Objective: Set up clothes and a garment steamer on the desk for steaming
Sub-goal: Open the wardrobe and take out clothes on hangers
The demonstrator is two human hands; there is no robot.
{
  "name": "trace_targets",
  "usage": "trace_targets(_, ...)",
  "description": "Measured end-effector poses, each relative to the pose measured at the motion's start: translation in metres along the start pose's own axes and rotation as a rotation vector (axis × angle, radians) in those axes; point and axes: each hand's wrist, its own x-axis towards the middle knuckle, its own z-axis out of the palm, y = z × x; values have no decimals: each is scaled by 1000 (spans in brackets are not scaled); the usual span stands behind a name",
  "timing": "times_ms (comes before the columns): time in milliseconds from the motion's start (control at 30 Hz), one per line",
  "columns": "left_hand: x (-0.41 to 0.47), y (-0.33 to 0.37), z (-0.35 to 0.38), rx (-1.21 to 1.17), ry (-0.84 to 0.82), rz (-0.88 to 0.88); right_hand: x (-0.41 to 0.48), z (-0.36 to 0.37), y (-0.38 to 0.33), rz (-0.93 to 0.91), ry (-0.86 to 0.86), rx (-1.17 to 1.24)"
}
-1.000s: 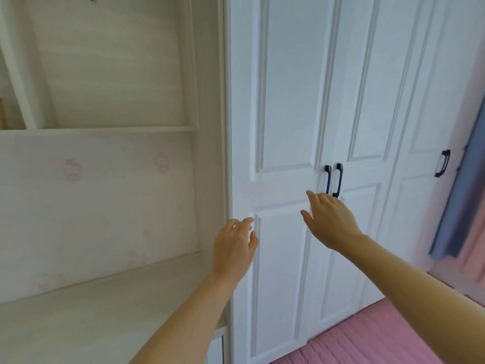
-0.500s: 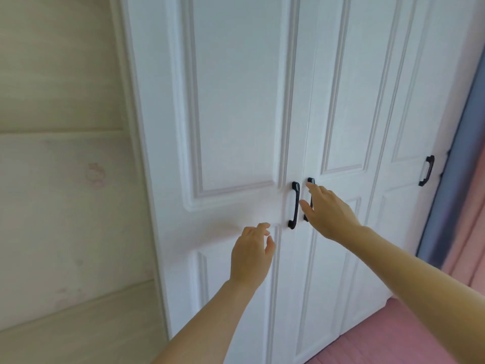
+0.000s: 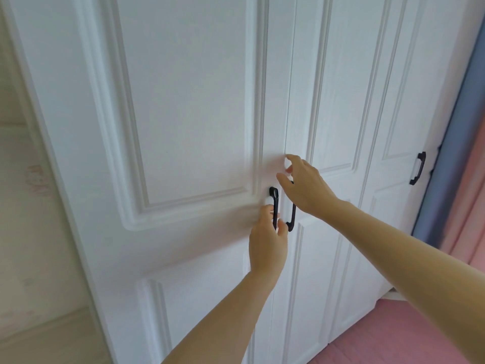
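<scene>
Our two arms reach forward. Our left hand (image 3: 267,243) curls fingers and thumb round the left door handle (image 3: 274,206), grasping it. Just right of that handle, our right hand (image 3: 305,189) is released, fingers loose, in front of the second handle (image 3: 291,219) and not gripping it. A third black handle (image 3: 417,168) sits well to the right. All three white doors (image 3: 189,114) are closed. Low and far left of the handle lies the desk (image 3: 39,334). Where the clothes and steamer are, we cannot tell.
</scene>
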Motion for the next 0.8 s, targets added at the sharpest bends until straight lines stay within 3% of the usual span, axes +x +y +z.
trace_targets(467,-16,12,-9,-19,-37,-39,0,-13,-18,100,50,375)
trace_targets(800,-63,30,-28,-49,-147,80,-63,-33,-22,59,154,393)
